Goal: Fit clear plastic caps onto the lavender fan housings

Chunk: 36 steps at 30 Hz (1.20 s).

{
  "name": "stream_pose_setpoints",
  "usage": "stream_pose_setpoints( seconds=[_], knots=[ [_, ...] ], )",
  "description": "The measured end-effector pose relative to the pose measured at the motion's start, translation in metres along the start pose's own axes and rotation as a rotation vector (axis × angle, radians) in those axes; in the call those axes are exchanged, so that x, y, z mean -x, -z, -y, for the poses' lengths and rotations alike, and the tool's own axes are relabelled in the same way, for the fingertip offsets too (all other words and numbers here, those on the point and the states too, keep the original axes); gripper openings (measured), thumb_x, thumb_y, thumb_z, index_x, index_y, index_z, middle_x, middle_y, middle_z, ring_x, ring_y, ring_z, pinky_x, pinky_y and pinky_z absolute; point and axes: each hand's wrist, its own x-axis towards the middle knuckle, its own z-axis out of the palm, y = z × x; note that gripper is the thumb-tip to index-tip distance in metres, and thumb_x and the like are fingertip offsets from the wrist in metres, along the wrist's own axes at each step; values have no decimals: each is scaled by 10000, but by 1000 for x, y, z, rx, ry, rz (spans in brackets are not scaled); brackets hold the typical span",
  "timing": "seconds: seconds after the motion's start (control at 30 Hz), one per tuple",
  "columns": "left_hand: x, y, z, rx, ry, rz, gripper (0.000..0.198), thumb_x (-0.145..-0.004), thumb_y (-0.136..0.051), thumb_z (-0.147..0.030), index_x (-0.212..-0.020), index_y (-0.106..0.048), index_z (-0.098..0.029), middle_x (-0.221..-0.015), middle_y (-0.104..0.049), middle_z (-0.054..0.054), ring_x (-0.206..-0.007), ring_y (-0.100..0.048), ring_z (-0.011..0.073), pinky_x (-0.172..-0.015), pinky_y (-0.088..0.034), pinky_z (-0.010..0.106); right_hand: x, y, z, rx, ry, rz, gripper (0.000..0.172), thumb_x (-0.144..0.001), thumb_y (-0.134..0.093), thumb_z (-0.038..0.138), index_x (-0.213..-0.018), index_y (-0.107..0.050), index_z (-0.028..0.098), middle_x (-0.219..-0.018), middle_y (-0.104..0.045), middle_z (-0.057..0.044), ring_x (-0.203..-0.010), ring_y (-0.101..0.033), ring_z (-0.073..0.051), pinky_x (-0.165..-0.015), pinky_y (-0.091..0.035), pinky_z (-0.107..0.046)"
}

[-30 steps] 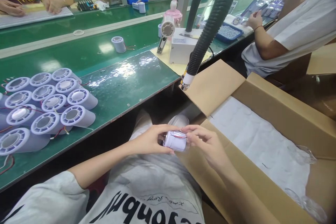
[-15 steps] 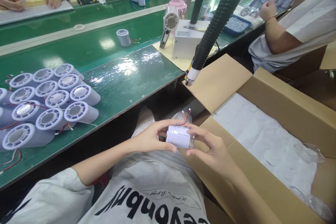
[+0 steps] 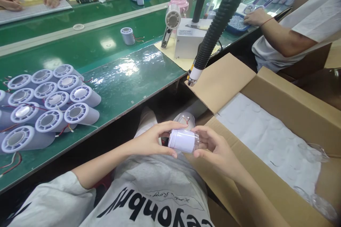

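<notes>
I hold the cylinder [image 3: 182, 140] on its side above my lap, between the desk [image 3: 125, 95] on the left and the box [image 3: 246, 172] on the right. My left hand [image 3: 149, 142] grips its left end, thumb on the near side and fingers along the far side. The fingers of my right hand [image 3: 217, 149] are bent round the clear piece [image 3: 196, 140] at the right end, thumb on the near side. Thin wires [image 3: 187, 120] stick out beyond the cylinder's far side.

On the left of the desk stands a close group of pale cylinders [image 3: 50, 122], with red and other wires among them. One lone cylinder [image 3: 128, 36] stands well apart on the far side. Beyond my hands, a black hose [image 3: 217, 25] slants down with its tip over the desk's edge, near the box flap. Behind it is a white machine [image 3: 188, 42]. A white sheet [image 3: 266, 127] lies inside the box, with clear pieces on the right. At the far right, another person's hand [image 3: 257, 17] is at a blue tray.
</notes>
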Motion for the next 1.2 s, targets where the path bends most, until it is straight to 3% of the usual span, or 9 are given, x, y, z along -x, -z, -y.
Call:
stream_pose_setpoints(
  seconds=[0.13, 0.37, 0.6, 0.73, 0.97, 1.07, 1.13, 1.2],
  knots=[
    [0, 0, 1, -9, -11, 1, 737, -673, -849, -243, -1347, -557, -302, -1405, -533, 95, -1319, -498, 300, -1057, -474, 431, -2, 0, -3, -84, -69, 17, 452, -803, -785, 443, -1141, -557, 247, -1022, -677, -37, -910, -663, -218, -729, -551, -297],
    [0, 2, 6, -31, -56, 6, 758, -670, -851, -223, -1359, -548, -309, -1404, -545, 97, -1301, -522, 295, -1050, -478, 418, -5, -3, -4, -197, -154, 39, 440, -874, -674, 550, -1083, -524, 193, -829, -669, -7, -649, -666, -139, -625, -550, -242],
    [-2, 2, 8, -50, -143, 33, 792, -678, -844, -183, -1379, -518, -356, -1413, -540, 79, -1321, -510, 275, -1068, -465, 407, -9, -11, -11, -317, -260, 2, 594, -781, -637, 744, -897, -512, 174, -601, -629, 17, -467, -628, -113, -418, -483, -151],
    [-2, 1, 9, -23, -180, 27, 766, -685, -838, -175, -1365, -534, -354, -1440, -517, 81, -1346, -486, 277, -1082, -455, 413, -10, -16, -11, -391, -328, 18, 642, -761, -589, 801, -840, -523, 167, -586, -648, -13, -414, -605, -110, -361, -458, -136],
    [1, -4, 2, -96, -87, -25, 664, -737, -805, -252, -1346, -548, -310, -1352, -546, 92, -1276, -515, 268, -962, -524, 349, -11, -15, -17, -491, -538, 150, 726, -929, -290, 763, -880, -621, 118, -555, -620, -43, -402, -590, -107, -339, -431, -133],
    [3, -7, -3, -14, 0, -37, 614, -760, -787, -260, -1325, -550, -299, -1264, -570, 72, -1126, -593, 212, -883, -541, 291, -8, -14, -20, -336, -366, 130, 804, -869, -253, 840, -998, -607, 130, -680, -657, -72, -496, -641, -156, -431, -524, -216],
    [3, -8, -6, 82, 50, -44, 600, -771, -778, -263, -1321, -543, -301, -1242, -575, 59, -1057, -614, 184, -845, -540, 264, -4, -11, -21, -81, -70, 20, 764, -850, -405, 818, -1228, -538, 167, -1024, -685, -137, -799, -708, -236, -669, -609, -329],
    [4, -8, -8, 154, 90, -51, 597, -777, -773, -272, -1324, -536, -304, -1230, -585, 52, -1023, -619, 173, -819, -535, 254, -1, -7, -22, 243, 307, -60, 661, -881, -625, 614, -1406, -413, 273, -1388, -523, -136, -1184, -589, -300, -951, -541, -438]
  ],
)
